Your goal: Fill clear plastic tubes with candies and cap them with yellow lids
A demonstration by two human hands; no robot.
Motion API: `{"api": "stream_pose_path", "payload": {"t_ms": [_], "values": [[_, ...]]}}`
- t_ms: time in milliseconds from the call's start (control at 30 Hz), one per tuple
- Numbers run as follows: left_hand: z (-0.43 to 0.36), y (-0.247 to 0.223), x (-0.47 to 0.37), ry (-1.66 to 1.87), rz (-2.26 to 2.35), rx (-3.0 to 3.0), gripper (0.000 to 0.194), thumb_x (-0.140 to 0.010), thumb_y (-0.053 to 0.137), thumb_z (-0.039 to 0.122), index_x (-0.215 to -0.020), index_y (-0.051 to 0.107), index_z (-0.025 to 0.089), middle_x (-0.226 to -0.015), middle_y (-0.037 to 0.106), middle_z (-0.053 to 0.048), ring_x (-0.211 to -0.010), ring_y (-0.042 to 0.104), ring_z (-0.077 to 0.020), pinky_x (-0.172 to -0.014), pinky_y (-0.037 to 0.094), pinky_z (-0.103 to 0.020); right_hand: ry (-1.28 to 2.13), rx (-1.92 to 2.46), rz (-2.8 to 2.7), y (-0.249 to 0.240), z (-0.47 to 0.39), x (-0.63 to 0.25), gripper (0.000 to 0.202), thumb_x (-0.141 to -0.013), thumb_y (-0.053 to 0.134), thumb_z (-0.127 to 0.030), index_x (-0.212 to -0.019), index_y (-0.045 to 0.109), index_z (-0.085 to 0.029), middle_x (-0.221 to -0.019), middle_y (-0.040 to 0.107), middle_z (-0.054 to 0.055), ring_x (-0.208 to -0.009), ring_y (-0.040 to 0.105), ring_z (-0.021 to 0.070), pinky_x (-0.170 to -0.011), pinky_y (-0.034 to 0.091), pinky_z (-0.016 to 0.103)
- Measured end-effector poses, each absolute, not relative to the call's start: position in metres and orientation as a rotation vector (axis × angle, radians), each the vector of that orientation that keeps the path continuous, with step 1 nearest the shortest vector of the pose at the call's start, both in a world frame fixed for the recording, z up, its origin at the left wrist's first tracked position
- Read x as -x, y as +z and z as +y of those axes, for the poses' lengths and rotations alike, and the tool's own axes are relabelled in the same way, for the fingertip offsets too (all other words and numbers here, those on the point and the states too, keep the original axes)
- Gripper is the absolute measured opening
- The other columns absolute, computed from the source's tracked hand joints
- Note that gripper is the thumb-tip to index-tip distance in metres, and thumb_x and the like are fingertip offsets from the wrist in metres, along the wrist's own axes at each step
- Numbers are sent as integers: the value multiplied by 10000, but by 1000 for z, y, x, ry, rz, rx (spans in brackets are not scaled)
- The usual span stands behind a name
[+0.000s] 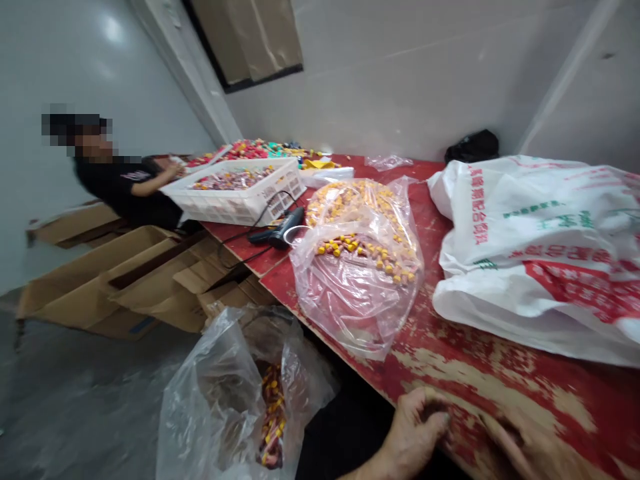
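Note:
My left hand is at the table's near edge, fingers loosely curled and the thumb a little apart from them. Nothing shows in it. To its right, my right hand is held low over the red tabletop, partly cut off by the frame, with a finger stretched toward the left hand. I see nothing in its grasp. Beyond them on the table lies a clear plastic bag with many small yellow-capped pieces. Below the edge, another clear bag holds more yellow-capped pieces.
A large white printed sack covers the table's right side. A dark handheld tool with a cable lies by a white plastic crate of small wrapped items. A person in black sits at the far left, near open cardboard boxes.

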State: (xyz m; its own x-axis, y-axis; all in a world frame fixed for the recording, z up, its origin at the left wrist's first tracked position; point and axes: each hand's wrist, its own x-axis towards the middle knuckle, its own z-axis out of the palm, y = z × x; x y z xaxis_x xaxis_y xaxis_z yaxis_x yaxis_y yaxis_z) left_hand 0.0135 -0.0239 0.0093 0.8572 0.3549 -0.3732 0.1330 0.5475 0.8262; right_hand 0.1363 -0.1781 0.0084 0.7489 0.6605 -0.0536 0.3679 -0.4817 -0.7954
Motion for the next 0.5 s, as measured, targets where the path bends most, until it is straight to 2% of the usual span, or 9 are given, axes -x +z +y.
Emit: {"api": "stream_pose_path", "payload": {"t_ms": [67,167,233,367,500], "values": [[-22,13,-11,145,540,-1008,239,-654,684,292,-828,633,135,-606,593,11,-515,537,-107,-550,453,-238,512,2107,-615,18,-176,-126,343,-801,516,-504,-665,657,-222,-680,672,61,-597,620,209,-507,466,271],[-18,14,-9,158,504,-1073,273,-681,696,274,-919,655,147,-711,623,-6,-618,569,-125,-606,468,-238,685,1873,-252,17,-171,-114,390,-788,541,-569,-732,597,-188,-491,534,-14,-411,471,136,-425,382,246],[-18,14,-9,147,459,-1106,301,-699,703,290,-967,660,159,-790,638,-28,-686,582,-145,-631,477,-246,730,1712,-173,13,-168,-107,396,-775,576,-571,-726,563,-178,-447,474,-44,-385,410,104,-414,328,224],[-24,20,-7,147,377,-1189,307,-702,726,301,-976,684,168,-886,646,-67,-798,600,-191,-723,495,-285,742,1615,-191,18,-161,-97,386,-767,614,-543,-706,550,-168,-489,460,-54,-409,374,72,-418,286,198],[-26,26,-5,185,381,-1236,226,-721,715,307,-904,709,174,-859,644,-58,-780,606,-189,-726,498,-287,802,1574,-217,28,-156,-92,388,-771,591,-556,-749,571,-170,-575,505,-35,-447,419,83,-419,340,197]]}}
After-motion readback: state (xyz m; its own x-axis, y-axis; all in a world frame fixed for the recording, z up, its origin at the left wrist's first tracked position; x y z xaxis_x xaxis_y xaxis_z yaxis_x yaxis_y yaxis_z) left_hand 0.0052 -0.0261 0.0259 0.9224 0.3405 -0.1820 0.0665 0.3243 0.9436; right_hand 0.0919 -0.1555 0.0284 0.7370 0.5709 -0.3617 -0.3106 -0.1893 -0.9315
